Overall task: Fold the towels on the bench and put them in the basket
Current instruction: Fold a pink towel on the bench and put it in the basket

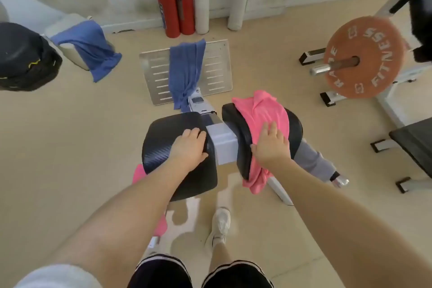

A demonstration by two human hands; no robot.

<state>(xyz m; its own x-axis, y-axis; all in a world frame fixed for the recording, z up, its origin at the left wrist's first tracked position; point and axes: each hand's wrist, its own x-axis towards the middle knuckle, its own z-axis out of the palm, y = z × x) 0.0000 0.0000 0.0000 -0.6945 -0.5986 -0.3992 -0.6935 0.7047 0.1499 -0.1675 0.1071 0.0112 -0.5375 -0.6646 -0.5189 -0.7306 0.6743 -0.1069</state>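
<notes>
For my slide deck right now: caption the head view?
Right hand flat on crumpled pink towel draped over black padded seat; left hand rests on another pad.

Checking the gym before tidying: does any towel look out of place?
Yes. One blue towel hangs over the metal footplate, another droops off a white box, unfolded.

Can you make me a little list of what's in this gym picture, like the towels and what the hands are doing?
pink towel: draped over the right black pad
left hand: rests on the left black pad, holds nothing
right hand: lies flat on the pink towel, fingers straight
blue towel on footplate: hangs over the metal footplate
second blue towel: draped over a white object at left
basket: cannot tell which thing it is
fire extinguishers: two red ones stand by the wall
weight plate: orange, on a bar at right
</notes>
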